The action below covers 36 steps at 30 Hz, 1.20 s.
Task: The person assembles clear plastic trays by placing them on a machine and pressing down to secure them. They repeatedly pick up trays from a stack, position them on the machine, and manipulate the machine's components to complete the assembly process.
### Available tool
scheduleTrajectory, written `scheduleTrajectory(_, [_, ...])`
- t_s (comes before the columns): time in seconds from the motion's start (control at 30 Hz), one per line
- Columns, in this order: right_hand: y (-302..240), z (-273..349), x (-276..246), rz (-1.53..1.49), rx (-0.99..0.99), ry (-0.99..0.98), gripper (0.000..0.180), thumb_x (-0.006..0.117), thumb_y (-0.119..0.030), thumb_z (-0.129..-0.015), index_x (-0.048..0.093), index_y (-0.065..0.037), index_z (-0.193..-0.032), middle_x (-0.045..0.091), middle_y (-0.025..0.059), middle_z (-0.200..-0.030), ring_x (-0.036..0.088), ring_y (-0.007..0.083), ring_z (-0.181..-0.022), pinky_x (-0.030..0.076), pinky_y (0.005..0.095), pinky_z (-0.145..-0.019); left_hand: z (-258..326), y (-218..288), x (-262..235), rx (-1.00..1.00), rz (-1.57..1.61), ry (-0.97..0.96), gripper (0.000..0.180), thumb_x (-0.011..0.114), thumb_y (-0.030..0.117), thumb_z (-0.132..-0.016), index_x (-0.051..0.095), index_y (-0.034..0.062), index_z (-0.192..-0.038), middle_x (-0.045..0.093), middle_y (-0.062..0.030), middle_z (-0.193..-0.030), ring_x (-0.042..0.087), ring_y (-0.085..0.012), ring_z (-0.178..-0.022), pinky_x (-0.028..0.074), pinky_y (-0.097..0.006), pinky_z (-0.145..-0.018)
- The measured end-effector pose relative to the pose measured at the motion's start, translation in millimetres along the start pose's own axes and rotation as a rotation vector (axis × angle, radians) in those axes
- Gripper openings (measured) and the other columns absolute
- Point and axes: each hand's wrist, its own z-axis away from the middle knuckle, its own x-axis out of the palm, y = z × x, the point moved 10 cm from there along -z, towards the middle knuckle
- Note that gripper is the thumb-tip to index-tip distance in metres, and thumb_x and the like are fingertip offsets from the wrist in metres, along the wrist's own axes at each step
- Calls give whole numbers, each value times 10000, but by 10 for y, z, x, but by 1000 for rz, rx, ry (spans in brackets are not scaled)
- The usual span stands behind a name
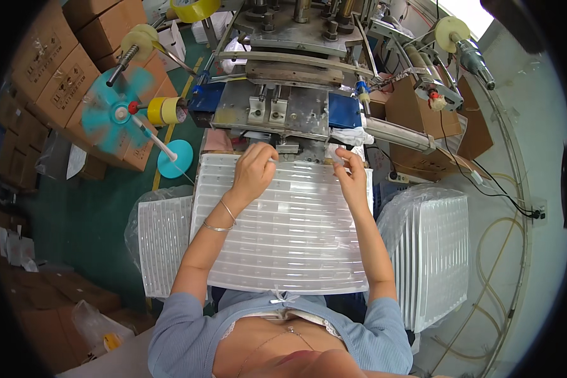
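A large white ribbed plastic tray (283, 233) lies in front of me, its rows of long narrow slots running from side to side. Over its far left part, my left hand (256, 169) is closed, fingers curled; whatever they pinch is too small to name. My right hand (351, 176) hovers at the tray's far right corner, thumb and fingers bent together near a small whitish, see-through patch. I cannot make out what that hand holds. Between the two hands, at the machine's front edge, sits a small metal fixture (288, 148).
Beyond the tray stands a metal press machine (271, 113) with blue side plates. More white trays (444, 252) stand stacked in plastic at right, others (164, 246) at left. A teal fan (121, 113), cartons (63, 75), yellow tape roll (164, 111) and hanging cables (491, 183) surround it.
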Motion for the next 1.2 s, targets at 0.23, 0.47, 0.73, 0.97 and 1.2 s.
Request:
scheduleTrajectory(0.23, [-113, -70, -108, 0, 81, -9, 234, 618, -87, -841, 589, -13, -1062, 624, 55, -1049, 586, 108, -814, 500, 242, -684, -819, 250, -96, 93, -548, 233, 245, 605, 280, -823, 637, 59, -922, 608, -128, -907, 591, -294, -739, 467, -394, -648])
scheduleTrajectory(0.47, [-795, -415, 13, 147, -256, 130, 216, 629, -72, -826, 615, -24, -1036, 637, 128, -1038, 632, 221, -840, 528, 297, -699, -1258, 187, 320, 90, -587, -6, 313, 630, 338, -814, 637, 108, -1026, 613, -96, -832, 611, -271, -659, 472, -382, -618])
scheduleTrajectory(0.73, [-1225, -999, 644, 688, -619, 188, 183, 637, -114, -767, 649, -103, -949, 660, 85, -920, 622, 252, -807, 450, 365, -720, -568, 211, -84, -115, -104, 68, 242, 656, 184, -808, 630, 78, -1024, 626, -86, -838, 613, -225, -691, 475, -316, -611])
scheduleTrajectory(0.97, [-1077, -925, 514, 576, -571, 286, 229, 642, -191, -781, 637, -114, -996, 655, 59, -941, 574, 258, -950, 414, 383, -777, -36, 333, 441, 108, -166, -84, 257, 665, 192, -778, 617, 108, -1016, 613, -51, -803, 606, -238, -659, 470, -346, -577])
scheduleTrajectory(1.2, [-455, -144, 212, 467, -220, -119, 128, 605, -129, -819, 653, -127, -938, 628, 91, -803, 626, 265, -703, 487, 360, -602, 418, 333, 1215, 212, -364, -450, 160, 631, 142, -751, 575, 90, -892, 580, -56, -725, 605, -226, -615, 462, -335, -563])
